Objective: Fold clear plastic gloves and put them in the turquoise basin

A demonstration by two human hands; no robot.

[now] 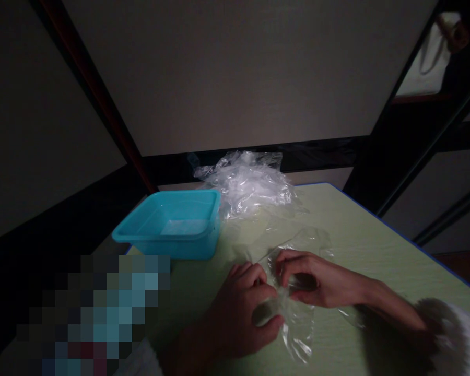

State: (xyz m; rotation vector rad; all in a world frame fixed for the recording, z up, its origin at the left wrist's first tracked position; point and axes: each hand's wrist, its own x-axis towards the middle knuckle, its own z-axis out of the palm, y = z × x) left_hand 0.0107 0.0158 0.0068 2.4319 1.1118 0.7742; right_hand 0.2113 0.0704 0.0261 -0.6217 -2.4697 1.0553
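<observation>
Here at ten o'clock from the hands sits a smooth turquoise plastic basin (191, 248), rectangular with rounded corners. The left hand (245, 297) curls in, thumb and forefinger tips slightly apart at the film; whether it pinches, I cannot tell. Glossy, crinkled plastic heaps up in a pile (250, 185) between eleven and twelve. And the clear plastic film (300, 334), thin, see-through, gathered at its middle, lies between both hands, over the table! The right hand (317, 277) arches in from three o'clock, fingertips nearly closed, nipping that gather. Beneath, a pale green, blue-edged table (360, 235); at twelve, dim panels (238, 78) framed in dark strips.
</observation>
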